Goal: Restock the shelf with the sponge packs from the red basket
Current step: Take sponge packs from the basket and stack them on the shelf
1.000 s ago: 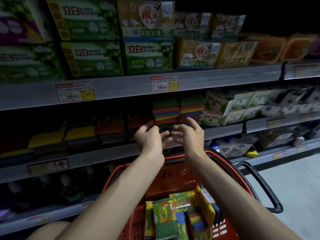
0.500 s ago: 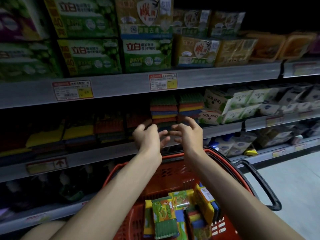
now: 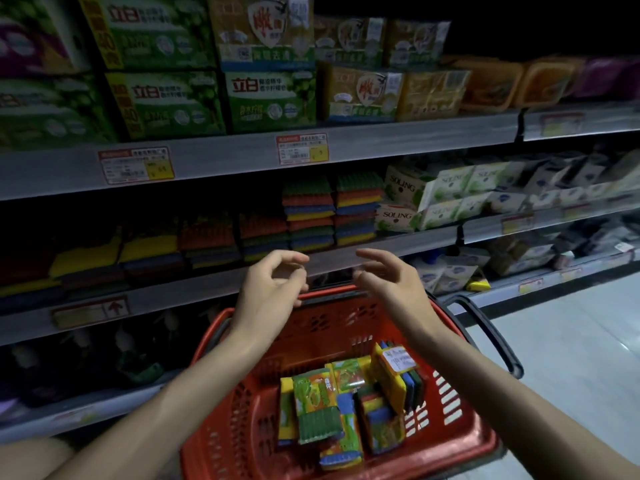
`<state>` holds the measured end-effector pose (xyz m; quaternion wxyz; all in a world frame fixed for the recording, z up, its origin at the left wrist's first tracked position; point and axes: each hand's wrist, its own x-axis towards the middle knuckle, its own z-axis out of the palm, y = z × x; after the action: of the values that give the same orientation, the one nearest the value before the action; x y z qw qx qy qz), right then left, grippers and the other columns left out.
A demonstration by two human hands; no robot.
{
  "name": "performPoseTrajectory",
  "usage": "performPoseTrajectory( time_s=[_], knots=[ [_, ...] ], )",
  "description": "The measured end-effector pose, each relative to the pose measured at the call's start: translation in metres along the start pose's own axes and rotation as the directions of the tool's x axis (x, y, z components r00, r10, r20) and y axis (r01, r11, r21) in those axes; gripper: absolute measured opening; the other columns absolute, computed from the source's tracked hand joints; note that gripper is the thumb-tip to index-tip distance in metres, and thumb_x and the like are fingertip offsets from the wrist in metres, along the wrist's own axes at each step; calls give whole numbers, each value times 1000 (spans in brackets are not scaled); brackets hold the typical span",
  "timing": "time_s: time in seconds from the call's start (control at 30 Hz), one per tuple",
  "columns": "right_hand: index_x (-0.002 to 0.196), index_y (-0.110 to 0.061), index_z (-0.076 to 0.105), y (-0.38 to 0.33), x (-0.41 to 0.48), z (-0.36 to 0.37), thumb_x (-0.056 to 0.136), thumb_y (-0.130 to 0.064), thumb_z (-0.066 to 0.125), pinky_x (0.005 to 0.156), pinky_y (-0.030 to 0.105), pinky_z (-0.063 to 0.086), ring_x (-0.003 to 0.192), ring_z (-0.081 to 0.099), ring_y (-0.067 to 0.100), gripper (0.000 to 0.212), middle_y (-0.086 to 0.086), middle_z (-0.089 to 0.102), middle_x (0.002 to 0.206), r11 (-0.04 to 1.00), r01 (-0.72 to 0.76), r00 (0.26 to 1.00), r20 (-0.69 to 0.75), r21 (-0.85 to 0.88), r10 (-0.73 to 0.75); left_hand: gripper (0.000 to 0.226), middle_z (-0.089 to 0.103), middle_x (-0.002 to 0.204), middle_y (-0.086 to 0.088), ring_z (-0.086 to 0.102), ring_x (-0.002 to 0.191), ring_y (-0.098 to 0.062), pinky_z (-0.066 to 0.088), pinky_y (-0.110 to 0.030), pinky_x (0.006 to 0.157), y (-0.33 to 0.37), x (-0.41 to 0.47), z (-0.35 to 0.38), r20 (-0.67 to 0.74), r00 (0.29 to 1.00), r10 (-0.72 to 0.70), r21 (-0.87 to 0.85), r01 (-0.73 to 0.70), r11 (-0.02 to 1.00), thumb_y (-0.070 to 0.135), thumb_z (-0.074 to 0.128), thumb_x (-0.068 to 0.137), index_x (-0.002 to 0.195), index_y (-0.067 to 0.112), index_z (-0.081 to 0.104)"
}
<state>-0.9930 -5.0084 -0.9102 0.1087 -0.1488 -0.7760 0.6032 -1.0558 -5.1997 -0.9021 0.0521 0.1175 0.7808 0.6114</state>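
Hands: left hand and right hand hover side by side, apart from each other, above the far rim of the red basket and just before the lip of the sponge shelf.
Finger state: fingers of both hands are loosely curled and part open; neither hand has hold of anything.
Sponge packs: several wrapped sponge packs lie jumbled on the basket floor at its near end; some lie flat, and one yellow pack with a white label leans on edge at the right.
Relation to fingers: packs sit well below the fingertips and nearer the person; no contact with either hand.
Shelf stock: stacked sponges fill the shelf beyond the hands, tall stacks at right, lower ones to the left.
Step in hand (judgement): fetching a pack from the basket appears due, as both hands are empty.
Method advised: lower one hand to the topmost pack, grip it across its short sides rather than by loose wrapper, lift it clear of the basket wall, and set it flat on a lower stack with edges aligned.
Risk (judgement): slick wrapping may slip; an uneven stack may topple forward over the lip.
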Motion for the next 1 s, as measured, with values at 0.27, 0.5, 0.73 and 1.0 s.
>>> performPoseTrajectory(
  time_s=[0.27, 0.5, 0.73, 1.0],
  knots=[
    [146, -23, 50, 62, -38, -27, 91, -44, 70, 104, 34, 46, 126, 56, 24, 62, 5, 57, 137, 642, 57, 983, 154, -765, 96, 31, 56, 119, 12, 60, 106, -8, 51, -32, 92, -56, -51, -19, 245, 965, 91, 523, -211, 826, 30, 65, 95, 125, 34, 61],
    [142, -25, 52, 129, -62, -57, 91, -57, 51, 100, 41, 43, 128, 51, 32, 60, 9, 56, 136, 150, 85, 976, 113, -985, 189, 66, 54, 134, -7, 59, 118, -33, 46, -50, 97, -126, -78, -35, 403, 915, -22, 875, -378, 302, 44, 64, 88, 149, 26, 46],
    [141, -17, 55, 140, -73, -52, 89, -51, 63, 112, 45, 36, 138, 44, 36, 62, 16, 53, 146, 132, 121, 973, 143, -984, 180, 71, 61, 130, -21, 56, 123, -44, 35, -67, 110, -159, -90, -57, 514, 851, -103, 855, -519, -16, 33, 77, 76, 143, 17, 57],
    [147, -18, 46, 139, -75, -28, 88, -52, 58, 112, 43, 36, 139, 42, 33, 69, 12, 52, 145, 126, 130, 974, 150, -984, 167, 57, 66, 118, -22, 57, 119, -47, 33, -62, 113, -167, -90, -83, 465, 876, -132, 875, -477, -80, 32, 78, 72, 125, 13, 70]
  ],
)
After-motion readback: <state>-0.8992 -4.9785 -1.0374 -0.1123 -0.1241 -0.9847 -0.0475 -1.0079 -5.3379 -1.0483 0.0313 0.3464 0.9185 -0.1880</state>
